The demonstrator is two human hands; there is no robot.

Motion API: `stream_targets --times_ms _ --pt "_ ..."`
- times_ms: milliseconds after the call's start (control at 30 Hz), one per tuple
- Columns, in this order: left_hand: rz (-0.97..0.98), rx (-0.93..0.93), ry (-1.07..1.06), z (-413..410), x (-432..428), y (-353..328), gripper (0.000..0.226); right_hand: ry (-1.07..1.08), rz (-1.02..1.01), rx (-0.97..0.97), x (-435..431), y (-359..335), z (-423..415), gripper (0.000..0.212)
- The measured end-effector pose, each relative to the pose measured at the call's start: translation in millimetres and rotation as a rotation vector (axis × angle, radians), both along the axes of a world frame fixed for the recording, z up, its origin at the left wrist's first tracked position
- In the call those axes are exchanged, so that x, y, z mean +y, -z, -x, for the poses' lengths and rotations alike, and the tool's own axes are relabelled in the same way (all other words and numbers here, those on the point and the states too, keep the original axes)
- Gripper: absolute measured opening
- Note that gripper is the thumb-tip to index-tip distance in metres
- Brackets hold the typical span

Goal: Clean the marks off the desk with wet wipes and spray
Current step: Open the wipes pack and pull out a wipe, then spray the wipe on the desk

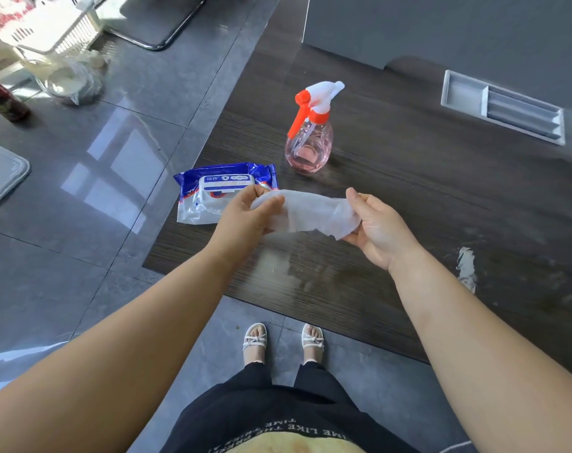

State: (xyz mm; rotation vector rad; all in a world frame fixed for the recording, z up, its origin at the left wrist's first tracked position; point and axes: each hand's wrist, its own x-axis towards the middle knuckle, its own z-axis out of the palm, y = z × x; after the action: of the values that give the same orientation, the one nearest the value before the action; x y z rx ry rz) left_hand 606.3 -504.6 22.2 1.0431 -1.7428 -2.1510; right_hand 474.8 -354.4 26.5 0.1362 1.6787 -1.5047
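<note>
Both hands hold one white wet wipe (305,212) stretched above the dark wood desk (408,197). My left hand (245,212) pinches its left end and my right hand (376,223) grips its right end. Just behind my left hand a blue and white wet wipe pack (212,188) lies at the desk's left edge. A pink spray bottle (310,132) with an orange and white trigger head stands upright beyond the wipe. Whitish smears mark the desk below the wipe (284,266), and a white mark (467,266) lies to the right.
A grey cable tray (503,106) is set into the desk at the back right, in front of a grey partition (441,27). Left of the desk is glossy tiled floor with a white basket (49,24), a bowl (65,80) and a chair base (160,21).
</note>
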Motion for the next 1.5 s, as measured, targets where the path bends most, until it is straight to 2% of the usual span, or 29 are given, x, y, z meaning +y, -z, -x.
stream_targets --times_ms 67,133,167,267,400,500,600,700,800,933,1033,1133,1233,1300,1433,1500 --pt "0.025 -0.049 0.010 2.3 5.1 2.3 0.020 0.010 0.077 -0.050 6.5 -0.2 2.7 0.017" --pt "0.021 -0.062 -0.005 4.1 11.3 1.2 0.011 -0.030 0.092 -0.032 13.2 0.6 6.3 0.025" --pt "0.007 -0.073 -0.027 4.0 12.8 1.6 0.012 -0.063 0.078 0.001 15.9 0.7 7.5 0.031" --pt "0.049 -0.144 -0.049 -1.4 13.0 12.0 0.038 -0.130 0.024 0.130 24.2 3.5 9.5 0.032" --pt "0.127 -0.214 0.038 -9.8 20.0 19.9 0.025 -0.256 -0.110 0.329 37.3 11.3 13.0 0.031" --pt "0.260 -0.264 0.058 -10.8 27.9 23.6 0.022 -0.326 -0.177 0.446 39.5 9.7 15.7 0.032" --pt "0.448 -0.313 0.057 -7.9 31.4 25.1 0.033 -0.378 -0.182 0.547 35.9 11.2 22.0 0.038" --pt "0.675 -0.416 0.164 -9.0 37.3 32.8 0.045 -0.509 -0.245 0.653 33.5 23.7 26.2 0.047" --pt "0.723 -0.549 0.262 -10.8 46.2 48.5 0.056 -0.705 -0.364 0.814 36.0 39.9 27.6 0.050" --pt "0.753 -0.633 0.320 -6.2 51.3 54.8 0.061 -0.880 -0.463 0.982 37.3 48.1 32.7 0.048" --pt "0.778 -0.675 0.351 -8.3 51.4 53.2 0.064 -0.890 -0.503 0.931 41.1 47.2 42.9 0.048" --pt "0.759 -0.690 0.379 -13.8 51.6 50.5 0.070 -0.768 -0.440 0.793 45.0 43.7 53.1 0.046" --pt "0.786 -0.698 0.356 -15.7 48.4 46.3 0.072 -0.618 -0.380 0.780 35.9 38.7 63.3 0.044" --pt "0.814 -0.743 0.303 -13.7 43.1 43.3 0.064 -0.542 -0.338 0.784 18.1 30.7 69.0 0.053" --pt "0.771 -0.843 0.277 -6.0 31.1 38.7 0.056 -0.462 -0.122 0.678 -42.3 9.9 77.1 0.075" --pt "0.766 -0.871 0.298 -1.8 27.4 36.1 0.057 -0.470 -0.001 0.610 -72.5 0.9 82.6 0.071"
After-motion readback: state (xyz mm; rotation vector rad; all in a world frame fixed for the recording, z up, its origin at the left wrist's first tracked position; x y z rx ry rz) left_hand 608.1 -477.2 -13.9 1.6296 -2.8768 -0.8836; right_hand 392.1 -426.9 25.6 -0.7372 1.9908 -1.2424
